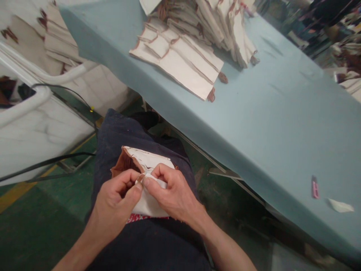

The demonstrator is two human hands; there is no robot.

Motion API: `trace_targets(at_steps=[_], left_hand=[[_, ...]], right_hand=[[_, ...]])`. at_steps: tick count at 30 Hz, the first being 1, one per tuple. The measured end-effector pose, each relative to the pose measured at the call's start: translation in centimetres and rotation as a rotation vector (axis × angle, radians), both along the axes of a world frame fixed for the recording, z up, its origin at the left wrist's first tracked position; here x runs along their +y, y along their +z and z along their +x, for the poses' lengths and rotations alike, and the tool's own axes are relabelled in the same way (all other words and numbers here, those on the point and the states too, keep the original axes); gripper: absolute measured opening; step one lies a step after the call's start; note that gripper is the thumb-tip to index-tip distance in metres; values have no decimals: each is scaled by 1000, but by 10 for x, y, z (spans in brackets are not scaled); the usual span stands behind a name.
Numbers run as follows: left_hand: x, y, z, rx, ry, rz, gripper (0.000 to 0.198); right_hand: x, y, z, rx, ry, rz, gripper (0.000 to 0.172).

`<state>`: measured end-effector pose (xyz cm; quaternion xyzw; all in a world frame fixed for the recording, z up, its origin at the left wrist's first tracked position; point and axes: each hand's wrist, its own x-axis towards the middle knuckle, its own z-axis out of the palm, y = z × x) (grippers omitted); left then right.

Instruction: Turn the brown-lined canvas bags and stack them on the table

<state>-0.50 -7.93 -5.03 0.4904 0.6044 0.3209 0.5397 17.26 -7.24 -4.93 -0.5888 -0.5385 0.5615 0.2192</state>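
A small piece of white fabric with brown trim [142, 160] lies on my lap, over dark trousers. My left hand [114, 205] pinches its near edge between thumb and forefinger. My right hand [169, 192] grips the same edge right beside it, fingers curled, thumbs almost touching. Part of the cloth is hidden under both hands. A red patterned strip [141, 217] shows below the cloth.
A blue-grey table [267, 113] runs along my right, with a fanned stack of white brown-edged fabric pieces [180, 56] and a taller pile [225, 22] at its far end. A small pink object [315, 186] and a white scrap [340, 206] lie near its edge. A white bin [36, 128] with black cables stands left.
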Motion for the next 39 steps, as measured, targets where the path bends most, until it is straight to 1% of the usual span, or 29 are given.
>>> trace_targets(at_steps=[4,6,10,12,14,17,21,24,26,29,34,36,37,39], left_hand=[[-2,4,6,116,0,165,26],[-2,4,9,121,7,192,25],[-5,4,10,7,20,101,25],[-7,1,7,-33,37,46,25],[-12,-4,2,-57,69,7,27],[-21,-15,-9,-119,118,-8,32],[-31,-27,-23,-224,76,-26,38],[-33,-32,-29,-244,66,-23,40],[-34,-32,-29,-244,71,-5,39],[-34,-28,-25,-222,75,7,38],[-37,-18,-17,-162,138,-19,40],[-37,-18,-17,-158,118,32,37],[-36,-18,-17,-152,92,79,36],[-33,-18,-16,-120,39,203,29]], right_hand=[[-5,-4,-1,90,-25,-22,32],[-7,-6,-2,147,-42,-13,34],[-12,-6,-4,204,-66,-10,34],[-13,-3,-6,208,-68,-8,33],[-13,0,-8,207,-62,-10,33],[-12,5,-11,201,-52,-38,32],[-11,7,-14,241,-36,-73,33],[-11,7,-15,305,-42,-95,36],[-10,8,-16,342,-58,-120,39],[-8,7,-17,417,-69,-190,50],[-6,-1,-17,604,-36,-372,65],[-9,-3,-18,659,-22,-423,67],[-11,-3,-19,670,-21,-421,67],[-15,-4,-21,650,-40,-359,65]])
